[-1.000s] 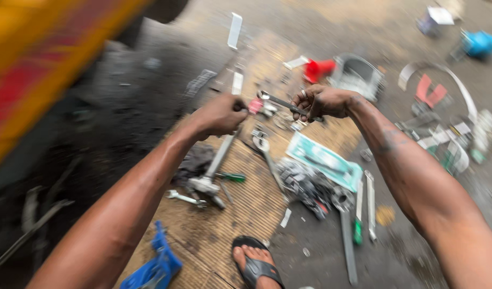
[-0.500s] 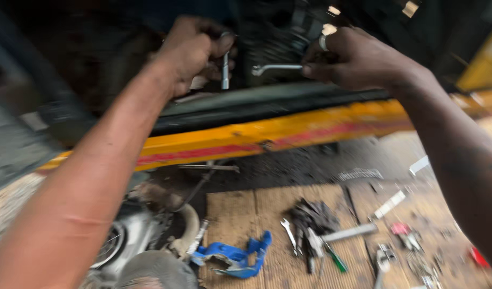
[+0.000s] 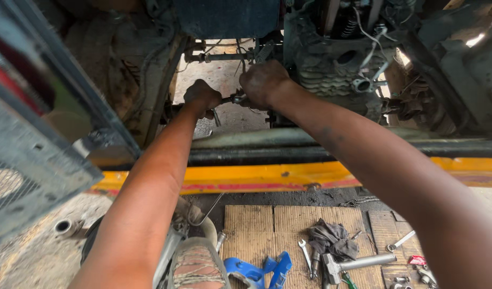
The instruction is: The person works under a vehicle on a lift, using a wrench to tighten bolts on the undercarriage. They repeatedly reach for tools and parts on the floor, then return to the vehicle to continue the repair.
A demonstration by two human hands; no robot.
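Both my arms reach over a yellow frame rail (image 3: 289,175) into the greasy engine bay of a vehicle. My left hand (image 3: 201,97) is closed around the handle end of a metal wrench (image 3: 228,99). My right hand (image 3: 263,83) grips the other end of that tool, close to a fitting on a dark rod beside the engine block (image 3: 337,69). The fitting itself is hidden behind my right fingers.
Below the rail lies a wooden board (image 3: 267,225) with a dark rag (image 3: 331,241), a hammer (image 3: 353,264), small spanners (image 3: 305,251) and a blue tool (image 3: 256,267). My knee in torn jeans (image 3: 195,265) is at the bottom. A grey mesh panel (image 3: 26,166) stands at left.
My view has swung up from the tool-strewn board to the engine bay. Both hands carried the tools up and now sit deeper inside, close together on the wrench.
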